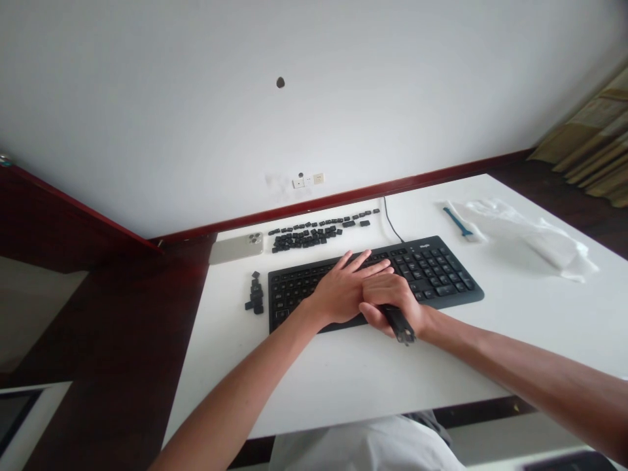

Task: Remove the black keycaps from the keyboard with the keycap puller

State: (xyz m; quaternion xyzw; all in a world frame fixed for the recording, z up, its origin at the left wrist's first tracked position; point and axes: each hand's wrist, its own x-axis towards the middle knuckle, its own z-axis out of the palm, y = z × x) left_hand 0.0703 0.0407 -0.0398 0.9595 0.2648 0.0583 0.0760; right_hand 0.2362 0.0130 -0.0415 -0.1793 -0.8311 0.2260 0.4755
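A black keyboard (432,261) lies on the white table, its cable running off at the back. Across its middle rests my left hand (343,291), open, with the fingers spread. My right hand (395,294) is closed and overlaps the left one. Out of its lower side sticks a long black keycap (401,327) that looks like the space bar; its other end is hidden in the fist. On the left part of the keyboard, bare switch positions (294,288) show where keycaps are off. The keys under both hands cannot be seen.
Loose black keycaps (304,237) lie in rows behind the keyboard, and a small group of keycaps (256,294) is at its left. A phone (238,247) lies at the back left. At the right are a blue brush (458,222) and a crumpled white plastic bag (530,235).
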